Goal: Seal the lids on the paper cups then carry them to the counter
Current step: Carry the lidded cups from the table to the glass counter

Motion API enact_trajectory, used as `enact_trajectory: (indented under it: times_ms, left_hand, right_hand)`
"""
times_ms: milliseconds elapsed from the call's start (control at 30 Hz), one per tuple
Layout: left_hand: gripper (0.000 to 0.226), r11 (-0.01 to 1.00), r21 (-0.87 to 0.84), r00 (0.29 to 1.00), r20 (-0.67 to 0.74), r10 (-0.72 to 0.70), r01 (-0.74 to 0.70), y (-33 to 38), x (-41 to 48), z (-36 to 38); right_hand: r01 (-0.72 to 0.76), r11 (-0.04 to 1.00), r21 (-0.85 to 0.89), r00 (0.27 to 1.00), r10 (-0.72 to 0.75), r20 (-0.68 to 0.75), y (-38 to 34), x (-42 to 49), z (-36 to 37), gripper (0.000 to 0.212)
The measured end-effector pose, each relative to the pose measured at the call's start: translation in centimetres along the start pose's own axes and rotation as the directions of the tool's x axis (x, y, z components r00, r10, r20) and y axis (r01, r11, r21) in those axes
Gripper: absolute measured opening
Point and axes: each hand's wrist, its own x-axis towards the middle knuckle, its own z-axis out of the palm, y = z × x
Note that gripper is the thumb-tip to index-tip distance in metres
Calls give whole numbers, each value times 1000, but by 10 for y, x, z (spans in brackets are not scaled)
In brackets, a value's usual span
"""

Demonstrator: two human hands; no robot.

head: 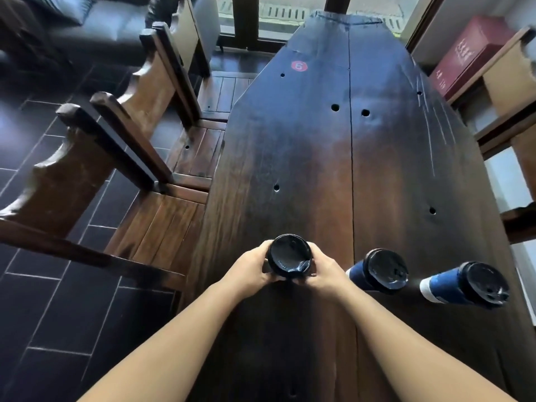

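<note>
Three paper cups with black lids stand on a long dark wooden table (319, 158). The left cup (290, 256) is seen from straight above, so only its black lid shows. My left hand (252, 266) grips its left side and my right hand (319, 271) grips its right side, fingers wrapped around the rim. To the right stands a second blue cup (380, 271) with its lid on. Further right is a third blue and white cup (467, 285), also lidded. Neither hand touches those two.
Two heavy wooden chairs (127, 169) are pushed against the table's left side over a dark tiled floor. A round red sticker (299, 65) marked 6 lies far up the table. Shelving with a red box (467, 53) lines the right side.
</note>
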Motion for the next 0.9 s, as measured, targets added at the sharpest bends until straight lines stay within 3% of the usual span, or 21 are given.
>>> enact_trajectory:
  times_ms: [300, 533, 667, 800, 900]
  left_hand:
    - [55, 992, -127, 999, -51, -20, 13, 9, -24, -5]
    - [47, 955, -295, 975, -217, -37, -30, 46, -106, -16]
    - [50, 922, -383, 943, -323, -78, -55, 62, -170, -18]
    - [50, 876, -479, 894, -412, -175, -49, 57, -242, -7]
    - [52, 861, -505, 819, -517, -249, -57, 49, -302, -4]
  right_hand:
    - [120, 989, 92, 991, -125, 49, -10, -12, -15, 53]
    - [275, 949, 154, 949, -294, 117, -53, -61, -22, 51]
    - [360, 912, 194, 905, -392, 165, -83, -97, -10, 39]
    - [407, 882, 237, 839, -464, 285, -103, -130, 23, 50]
    - [436, 860, 266, 764, -510, 396, -129, -153, 57, 57]
